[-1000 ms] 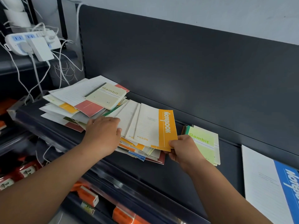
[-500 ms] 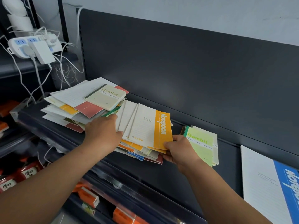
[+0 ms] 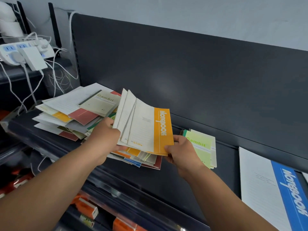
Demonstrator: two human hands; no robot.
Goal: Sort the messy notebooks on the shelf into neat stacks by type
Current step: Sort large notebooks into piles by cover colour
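Both hands grip a fanned bundle of orange-striped notebooks (image 3: 145, 127), tilted up off the messy pile (image 3: 70, 114) on the dark shelf (image 3: 175, 177). The left hand (image 3: 103, 135) clasps the bundle's left lower edge, fingers curled under and thumb on top; the right hand (image 3: 181, 150) pinches its right lower corner. The top cover's orange band reads "Notebook" in white, and small "A5" marks show near the lower edges. Left of the bundle, on the pile, lies a beige pad (image 3: 101, 102) printed "Gambit". Right of the bundle, just behind the right hand, sits a green stack (image 3: 203, 147) also marked "Gambit". Farther right of the bundle lies a large blue-banded notebook (image 3: 273, 185) reading "Notebook". Far left of the bundle, a white power strip (image 3: 25, 50) trails cables.
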